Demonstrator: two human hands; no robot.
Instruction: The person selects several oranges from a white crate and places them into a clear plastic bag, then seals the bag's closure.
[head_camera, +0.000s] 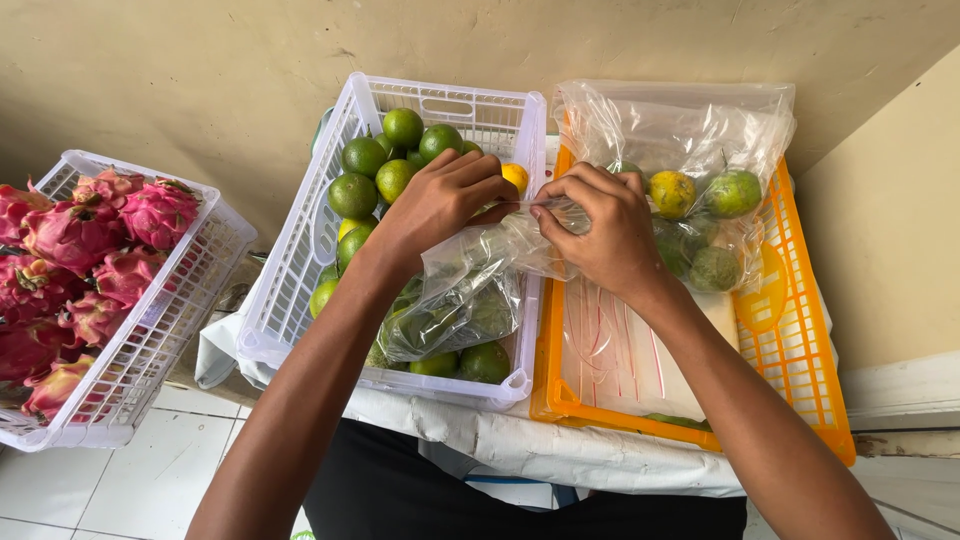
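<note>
My left hand (440, 200) and right hand (600, 230) both pinch the neck of a clear bag (460, 300) of limes (closed grip, each), held over the white crate (290, 290) beside the orange crate (800, 330).

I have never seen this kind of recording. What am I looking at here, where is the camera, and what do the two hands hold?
One camera sits on a person's head and looks down at their own bare hands. The left hand and right hand together pinch the neck of a small clear plastic bag of green citrus fruits. It hangs over a white plastic basket of green citrus. Right: an orange plastic crate holding a bigger clear bag. Far left: a white basket of pink dragon fruits.
</note>
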